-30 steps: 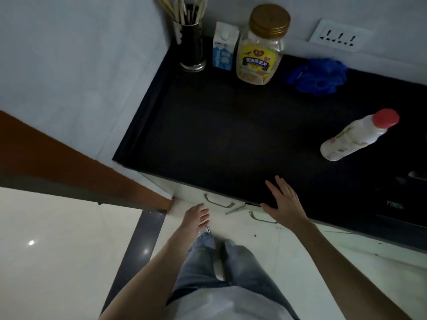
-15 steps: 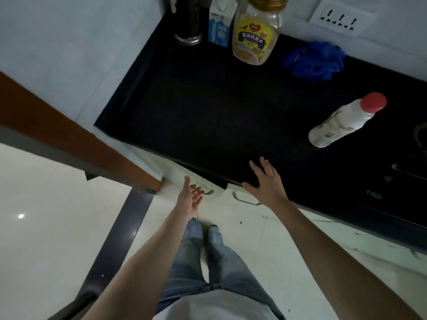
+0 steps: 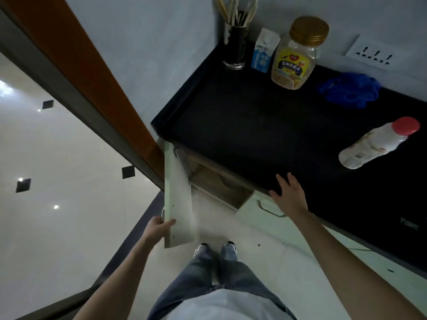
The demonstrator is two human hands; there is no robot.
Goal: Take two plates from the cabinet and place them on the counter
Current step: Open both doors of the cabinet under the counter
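The left cabinet door (image 3: 179,197) under the black counter (image 3: 254,125) stands swung wide open. My left hand (image 3: 158,228) grips its outer edge by the handle. Inside the open cabinet (image 3: 217,188) a wooden shelf shows, with a pale rounded plate edge (image 3: 227,182) dimly visible in the shadow. My right hand (image 3: 288,195) rests flat with spread fingers on the counter's front edge, above the shut right door (image 3: 256,212).
At the counter's back stand a chopstick holder (image 3: 236,46), a small milk carton (image 3: 263,54) and a gold-lidded jar (image 3: 297,54). A blue scrubber (image 3: 351,90) and a lying red-capped bottle (image 3: 376,144) are on the right. A door frame (image 3: 97,88) runs along the left.
My left hand took hold of the left cabinet door and swung it open towards me. My right hand stayed on the counter edge.
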